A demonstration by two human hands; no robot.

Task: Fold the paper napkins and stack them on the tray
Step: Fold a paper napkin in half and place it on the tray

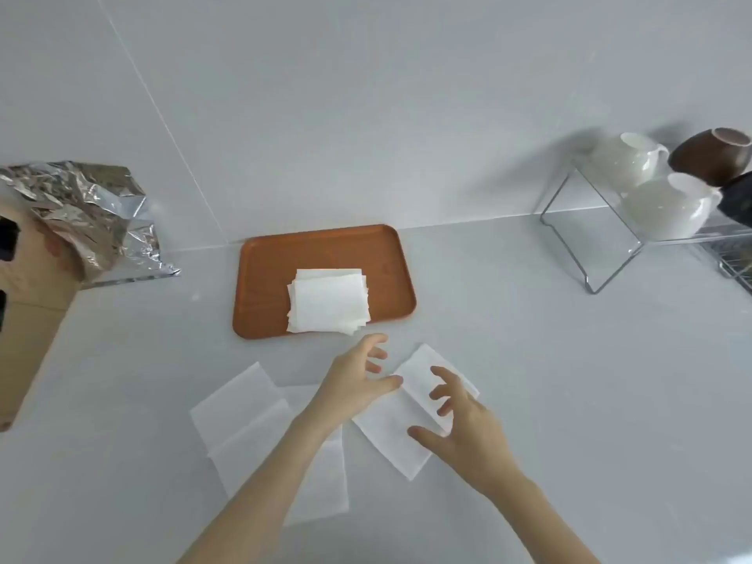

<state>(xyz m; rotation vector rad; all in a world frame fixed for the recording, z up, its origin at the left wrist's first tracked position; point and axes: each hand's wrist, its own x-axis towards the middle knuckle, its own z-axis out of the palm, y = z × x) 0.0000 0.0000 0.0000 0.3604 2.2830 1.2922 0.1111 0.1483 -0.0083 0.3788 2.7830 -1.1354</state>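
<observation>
An orange tray (260, 278) sits on the pale counter (529, 360) against the wall, with a stack of folded napkins (327, 301) on it. In front of it, the left hand (354, 384) and right hand (468, 433), fingers spread, meet over a creased napkin (390, 437). Flat napkins (244, 425) lie to the left. 2 white jugs (651, 189) sit on a clear rack (602, 254) at right.

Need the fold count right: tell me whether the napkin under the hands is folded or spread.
Partly folded: the napkin shows a raised crease with one flap lifted, not lying flat.
</observation>
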